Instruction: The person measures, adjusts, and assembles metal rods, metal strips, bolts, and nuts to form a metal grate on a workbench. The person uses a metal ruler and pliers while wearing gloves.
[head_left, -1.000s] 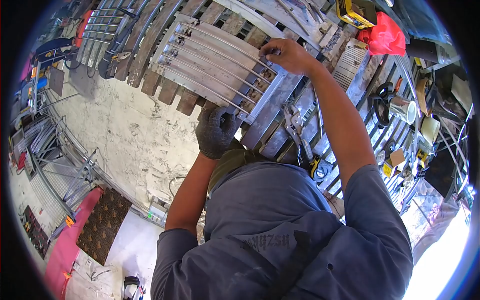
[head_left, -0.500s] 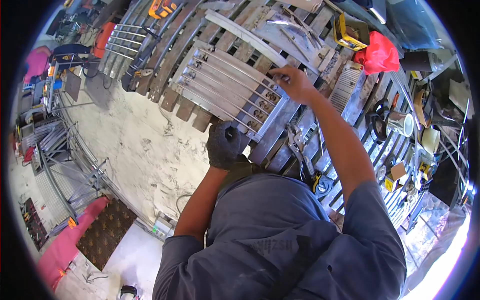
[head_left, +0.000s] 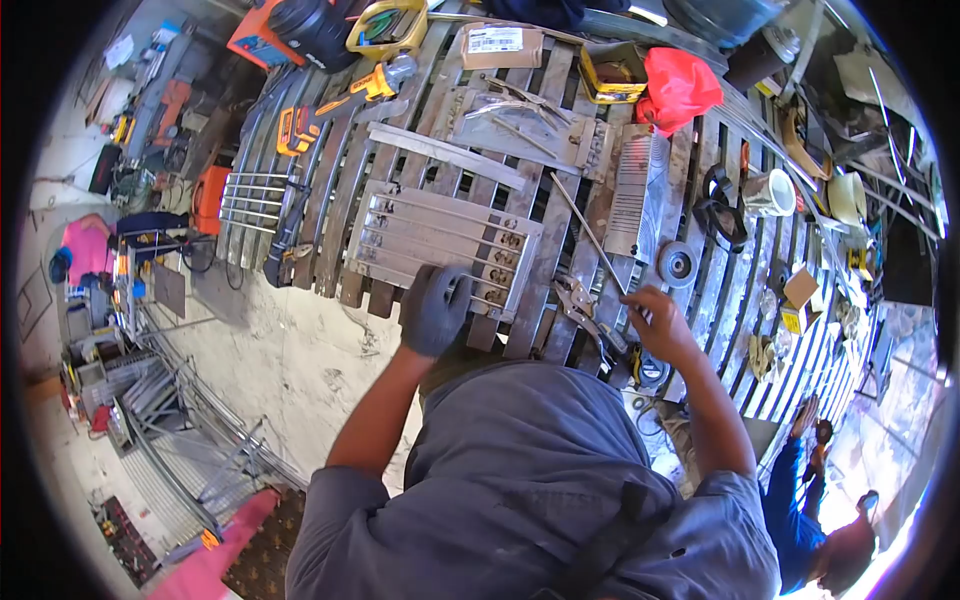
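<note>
A flat rectangular metal frame [head_left: 400, 262] with several parallel bars lies on the slatted bench, a plate beneath its bars. Dark lumpy spots show near the bar ends. My left hand [head_left: 436, 310], in a dark grey glove, is curled over the frame's near edge and covers part of the lower bars. My bare right hand [head_left: 662, 328] is to the right, fingers bent and tips closed at the near end of a thin metal rod [head_left: 588, 228]. That rod slants away across the slats. Locking pliers [head_left: 578, 300] rest between the frame and my right hand.
Behind the frame lies a flat metal strip [head_left: 445, 155]. A ribbed metal piece [head_left: 633, 190], a round disc [head_left: 678, 264] and a tape measure [head_left: 652, 370] are on the right. Farther back are a yellow box [head_left: 613, 75] and an orange angle grinder [head_left: 375, 82]. Another person [head_left: 800, 520] is at lower right.
My right hand has left the bar ends and come back toward me, to the rod. My left hand has shifted left along the frame's near edge. The view has swung, and another person now shows.
</note>
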